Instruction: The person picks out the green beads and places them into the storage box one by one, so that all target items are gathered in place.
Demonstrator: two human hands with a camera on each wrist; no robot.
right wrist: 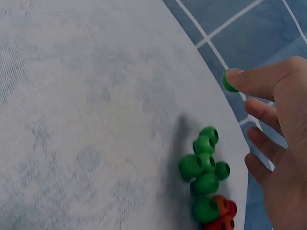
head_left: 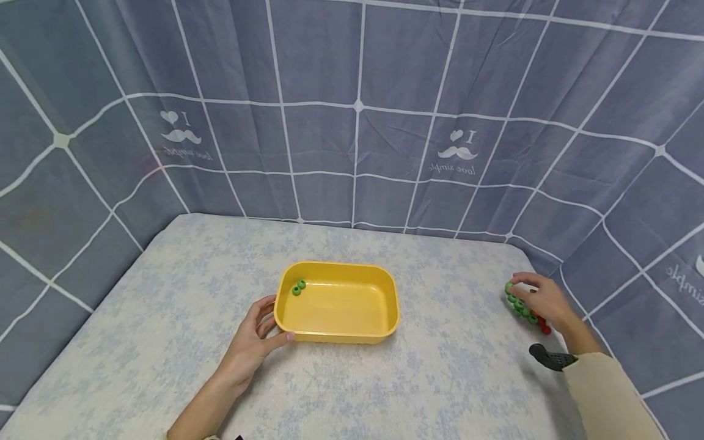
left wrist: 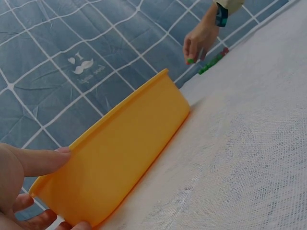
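Note:
A yellow plastic basin [head_left: 341,337] sits on the table, with two green beads [head_left: 297,291] inside near its left end. My left hand [head_left: 249,347] grips the basin's near left corner, thumb on the rim and the other fingers around the outside. Over at the right, my right hand [head_left: 550,304] pinches a green bead [right wrist: 229,84] between thumb and forefinger, held above the table. Below that hand lies a cluster of green beads [right wrist: 205,184], with red and orange-red beads [right wrist: 221,223] at its near end. Several beads show a round hole.
A pale cloth with blue flowers [head_left: 440,366] covers the table. Grey-blue curtains with white grid lines [head_left: 396,146] hang behind it and at both sides. A dark strap with a black piece [head_left: 552,358] is on the right wrist, by a beige sleeve [head_left: 605,391].

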